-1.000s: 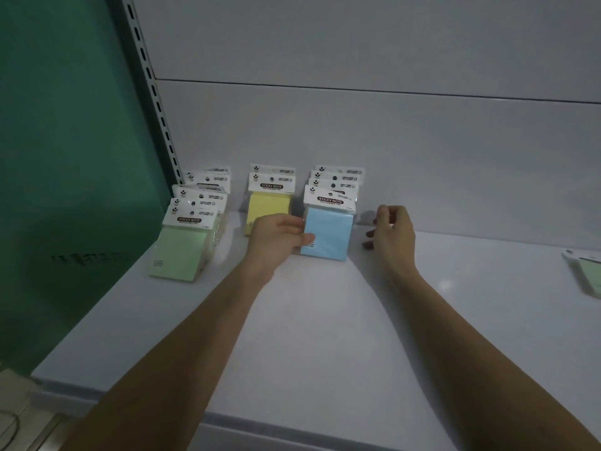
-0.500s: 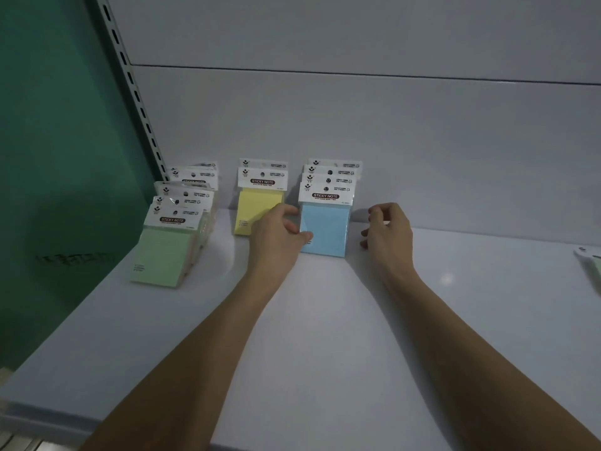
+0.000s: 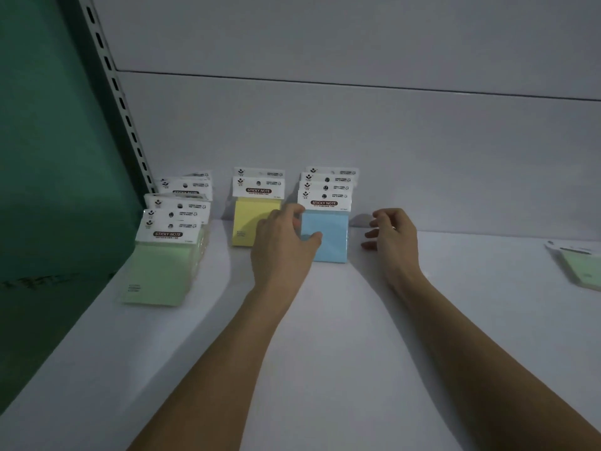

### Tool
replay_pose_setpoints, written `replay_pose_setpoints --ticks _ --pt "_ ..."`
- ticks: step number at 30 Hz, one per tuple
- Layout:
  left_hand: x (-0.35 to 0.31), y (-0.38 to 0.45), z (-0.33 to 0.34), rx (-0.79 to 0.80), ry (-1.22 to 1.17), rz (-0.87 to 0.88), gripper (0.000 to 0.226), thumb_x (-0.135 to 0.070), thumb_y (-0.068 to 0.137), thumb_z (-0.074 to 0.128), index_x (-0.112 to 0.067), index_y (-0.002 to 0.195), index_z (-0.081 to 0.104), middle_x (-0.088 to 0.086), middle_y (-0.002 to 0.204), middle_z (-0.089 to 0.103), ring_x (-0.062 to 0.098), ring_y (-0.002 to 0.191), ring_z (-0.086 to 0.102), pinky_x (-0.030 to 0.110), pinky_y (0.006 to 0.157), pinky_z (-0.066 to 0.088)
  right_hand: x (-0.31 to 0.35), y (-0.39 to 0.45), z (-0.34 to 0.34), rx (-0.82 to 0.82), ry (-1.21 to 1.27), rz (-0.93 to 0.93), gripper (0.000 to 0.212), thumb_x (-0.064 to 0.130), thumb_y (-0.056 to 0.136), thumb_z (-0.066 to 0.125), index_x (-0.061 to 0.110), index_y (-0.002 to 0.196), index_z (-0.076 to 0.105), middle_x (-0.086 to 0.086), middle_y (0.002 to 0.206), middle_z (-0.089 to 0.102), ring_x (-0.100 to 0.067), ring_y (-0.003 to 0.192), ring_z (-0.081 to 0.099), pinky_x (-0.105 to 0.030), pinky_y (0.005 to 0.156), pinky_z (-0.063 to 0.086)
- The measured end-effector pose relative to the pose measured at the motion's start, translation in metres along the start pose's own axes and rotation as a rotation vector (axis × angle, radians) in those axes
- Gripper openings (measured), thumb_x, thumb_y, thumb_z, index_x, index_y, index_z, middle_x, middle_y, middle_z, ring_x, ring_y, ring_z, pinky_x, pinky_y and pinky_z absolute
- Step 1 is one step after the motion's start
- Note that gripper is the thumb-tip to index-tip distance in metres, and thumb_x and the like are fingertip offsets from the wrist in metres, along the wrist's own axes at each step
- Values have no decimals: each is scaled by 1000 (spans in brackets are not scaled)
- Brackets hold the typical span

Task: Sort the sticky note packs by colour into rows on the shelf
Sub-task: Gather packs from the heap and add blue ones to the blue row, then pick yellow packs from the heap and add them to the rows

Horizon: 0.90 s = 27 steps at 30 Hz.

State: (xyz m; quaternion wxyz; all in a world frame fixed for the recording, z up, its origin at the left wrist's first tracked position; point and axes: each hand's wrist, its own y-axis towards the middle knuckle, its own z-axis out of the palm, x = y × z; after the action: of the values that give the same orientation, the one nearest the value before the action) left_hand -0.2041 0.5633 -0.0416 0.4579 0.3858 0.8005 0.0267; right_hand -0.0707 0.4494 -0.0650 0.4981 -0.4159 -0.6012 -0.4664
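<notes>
White shelf (image 3: 325, 353), dim. Left hand (image 3: 283, 242) fingertips touching front blue pack (image 3: 327, 236); right hand (image 3: 392, 236) loosely curled, empty, just beside. Green (image 3: 159, 271), yellow (image 3: 252, 222), blue rows formed beyond fingers; stray green pack (image 3: 582, 268) far right, probably left.

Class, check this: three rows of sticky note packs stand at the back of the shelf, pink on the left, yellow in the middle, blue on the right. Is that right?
One error: the head view shows the left row is green, not pink. The yellow row sits in the middle and the blue row on the right, as stated.

Green packs (image 3: 162, 255), yellow packs (image 3: 255, 216), blue packs (image 3: 327, 222) stand in separate rows.
</notes>
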Motion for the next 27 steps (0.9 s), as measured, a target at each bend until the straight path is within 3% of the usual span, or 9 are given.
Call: replay_pose_setpoints --ticks 3,7,10,13,15,19,27 --pt "-2 -4 -4 -8 16 40 41 -34 81 71 -23 119 58 -6 101 62 12 99 43 25 77 37 3 -5 -1 -3 -23 -25 18 17 96 42 12 99 59 -3 90 62 -20 78 61 -30 64 53" --pt "-8 -14 -9 5 82 96 34 -42 89 58 -23 117 59 -4 108 64 20 102 47 35 83 43 11 -15 -10 44 -137 -22 22 20 97 43 12 107 60 -2 93 65 -21 84 63 -37 80 56" --pt "-22 -24 -6 104 167 140 35 -45 92 49 -22 116 60 -1 117 61 23 110 47 38 89 43 21 -26 -30 111 -285 -24 22 28 95 43 19 106 60 2 101 66 -19 95 62 -43 92 51" --pt "-49 -36 3 224 250 213 38 -46 93 44 -21 116 61 2 119 60 24 113 48 37 91 40 37 -38 -63 220 -476 -53 29 34 96 41 23 114 61 3 118 63 -18 106 56 -34 90 43" --pt "-71 -45 11 324 294 222 42 -48 93 41 -22 120 59 3 123 59 25 116 46 39 92 39 48 -44 -92 283 -624 -81 37 37 97 40 20 124 59 1 127 60 -17 109 54 -29 88 37" --pt "-118 -71 31 455 315 177 48 -51 93 36 -23 128 54 3 132 55 27 125 43 41 99 36 62 -58 -165 308 -798 -102 41 43 97 39 24 128 57 2 134 58 -19 118 53 -32 94 39" --pt "-231 -169 83 536 331 224 52 -52 94 36 -24 135 48 1 137 52 27 128 42 41 101 34 54 -92 -346 268 -980 -109 50 54 94 37 28 134 52 1 142 52 -22 124 51 -46 105 40"
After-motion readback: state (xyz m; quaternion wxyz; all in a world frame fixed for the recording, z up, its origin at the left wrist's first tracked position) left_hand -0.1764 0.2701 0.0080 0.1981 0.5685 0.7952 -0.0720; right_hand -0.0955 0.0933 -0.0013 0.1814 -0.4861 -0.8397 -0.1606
